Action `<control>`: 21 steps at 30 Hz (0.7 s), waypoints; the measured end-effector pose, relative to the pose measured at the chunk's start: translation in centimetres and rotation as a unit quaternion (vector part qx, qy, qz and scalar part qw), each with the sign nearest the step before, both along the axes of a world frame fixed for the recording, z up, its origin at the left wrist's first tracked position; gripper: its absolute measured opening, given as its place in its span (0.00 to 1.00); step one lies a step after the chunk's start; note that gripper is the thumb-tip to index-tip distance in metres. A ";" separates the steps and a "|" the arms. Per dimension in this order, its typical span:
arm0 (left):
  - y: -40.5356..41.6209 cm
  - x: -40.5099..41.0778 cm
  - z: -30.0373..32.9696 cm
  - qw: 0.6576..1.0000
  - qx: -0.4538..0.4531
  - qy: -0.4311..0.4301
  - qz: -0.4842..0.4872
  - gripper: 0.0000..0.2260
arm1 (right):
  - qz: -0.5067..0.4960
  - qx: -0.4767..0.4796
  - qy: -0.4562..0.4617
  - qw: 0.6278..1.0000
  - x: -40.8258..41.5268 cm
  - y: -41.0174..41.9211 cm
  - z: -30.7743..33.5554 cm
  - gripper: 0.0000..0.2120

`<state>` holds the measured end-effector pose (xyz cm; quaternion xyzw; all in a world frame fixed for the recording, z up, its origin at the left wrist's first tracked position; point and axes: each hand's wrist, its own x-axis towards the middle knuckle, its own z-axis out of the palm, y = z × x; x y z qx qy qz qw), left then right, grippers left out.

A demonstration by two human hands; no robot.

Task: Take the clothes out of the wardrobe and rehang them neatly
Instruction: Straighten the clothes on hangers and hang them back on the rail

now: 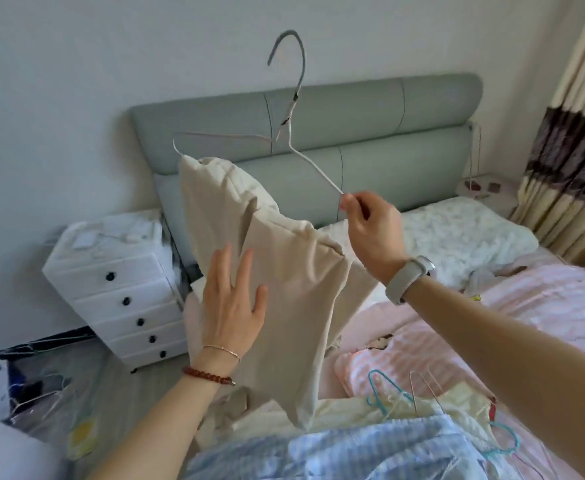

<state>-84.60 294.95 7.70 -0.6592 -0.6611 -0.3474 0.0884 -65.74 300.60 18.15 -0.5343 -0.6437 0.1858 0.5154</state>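
Cream garment [284, 289] draped over hanger [296, 109]; right hand [370, 230] pinches hanger.

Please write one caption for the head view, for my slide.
Right hand pinches a wire hanger draped with a cream garment; left hand smooths it.

Head view, downward, close over bed [491, 306]

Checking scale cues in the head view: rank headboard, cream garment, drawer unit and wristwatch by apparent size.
1. headboard
2. cream garment, though it hangs nearer the camera
3. drawer unit
4. wristwatch
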 end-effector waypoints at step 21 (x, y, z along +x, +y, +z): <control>-27.2 12.6 19.6 0.935 0.309 0.038 -0.170 0.10 | -0.047 0.179 -0.146 0.972 13.0 -29.8 16.8 0.10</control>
